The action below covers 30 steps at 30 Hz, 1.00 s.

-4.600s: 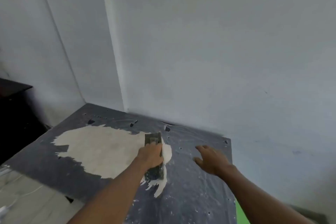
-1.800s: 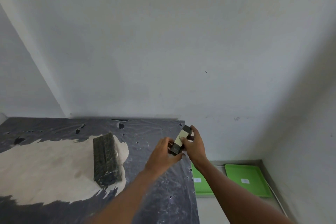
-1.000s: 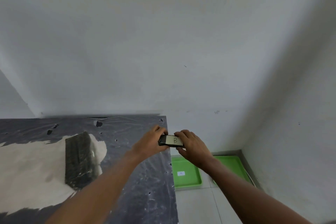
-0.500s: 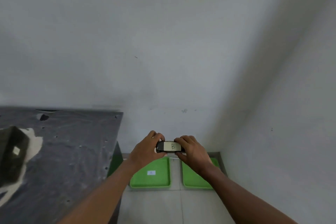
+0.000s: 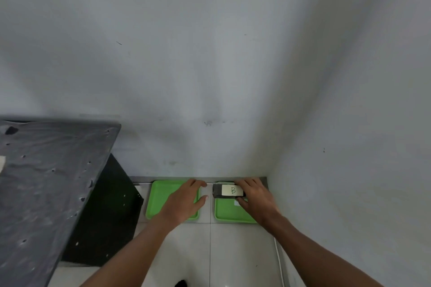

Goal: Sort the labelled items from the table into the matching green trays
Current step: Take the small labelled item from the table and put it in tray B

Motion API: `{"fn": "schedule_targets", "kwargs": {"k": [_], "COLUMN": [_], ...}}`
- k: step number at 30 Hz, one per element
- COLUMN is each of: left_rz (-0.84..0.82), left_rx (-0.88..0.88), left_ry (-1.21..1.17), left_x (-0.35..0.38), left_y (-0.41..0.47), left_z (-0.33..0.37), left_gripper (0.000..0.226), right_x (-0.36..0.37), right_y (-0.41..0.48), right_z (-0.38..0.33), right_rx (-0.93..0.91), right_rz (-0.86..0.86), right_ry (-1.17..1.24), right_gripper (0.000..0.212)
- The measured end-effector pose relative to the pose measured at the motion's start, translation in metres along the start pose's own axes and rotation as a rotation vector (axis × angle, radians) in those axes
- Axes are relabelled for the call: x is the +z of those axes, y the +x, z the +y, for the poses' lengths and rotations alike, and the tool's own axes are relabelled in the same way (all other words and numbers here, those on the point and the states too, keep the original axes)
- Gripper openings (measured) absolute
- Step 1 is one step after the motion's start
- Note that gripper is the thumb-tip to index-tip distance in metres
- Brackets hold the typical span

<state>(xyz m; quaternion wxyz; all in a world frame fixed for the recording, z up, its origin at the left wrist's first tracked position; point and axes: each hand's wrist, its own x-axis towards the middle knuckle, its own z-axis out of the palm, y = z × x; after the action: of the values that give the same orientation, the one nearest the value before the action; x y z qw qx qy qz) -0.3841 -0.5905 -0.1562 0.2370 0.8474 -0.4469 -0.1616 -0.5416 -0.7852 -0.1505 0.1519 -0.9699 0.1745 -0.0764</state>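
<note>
Two green trays lie side by side on the tiled floor against the wall. My right hand [image 5: 255, 198] grips a small dark block with a cream label marked "B" [image 5: 229, 190], holding it over the far end of the right tray [image 5: 225, 213]. A white label in that tray is partly hidden by my fingers. My left hand [image 5: 183, 201] hovers over the left tray [image 5: 158, 196], fingers apart and holding nothing.
A grey, pitted table [image 5: 46, 182] fills the left side, with a black panel [image 5: 105, 216] below its edge. White walls form a corner just beyond and to the right of the trays. Light floor tiles [image 5: 233, 251] run toward me.
My view swung right and down from the table to the trays. My left hand let go of the "B" block, and my right hand carried it down over the right tray.
</note>
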Motion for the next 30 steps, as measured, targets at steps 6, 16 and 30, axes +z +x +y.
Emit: {"fn": "schedule_targets", "kwargs": {"k": [6,16,30], "left_rz": [-0.047,-0.066,-0.055], "left_rx": [-0.013,0.044,-0.013], "left_ry": [0.029,0.04,0.108], "left_x": [0.065,0.248,0.451], "left_y": [0.025,0.094,0.166], "left_z": [-0.031,-0.18,-0.337], "left_gripper": [0.035,0.033,0.035], "right_x": [0.07,0.297,0.534], "right_y": [-0.001,0.011,0.045], "right_z": [0.049,0.147,0.264], "right_rx": [0.025,0.073,0.077], "right_rz": [-0.042,-0.056,-0.076], "right_ry": [-0.039,-0.042,-0.097], "right_gripper": [0.042,0.043,0.037]}}
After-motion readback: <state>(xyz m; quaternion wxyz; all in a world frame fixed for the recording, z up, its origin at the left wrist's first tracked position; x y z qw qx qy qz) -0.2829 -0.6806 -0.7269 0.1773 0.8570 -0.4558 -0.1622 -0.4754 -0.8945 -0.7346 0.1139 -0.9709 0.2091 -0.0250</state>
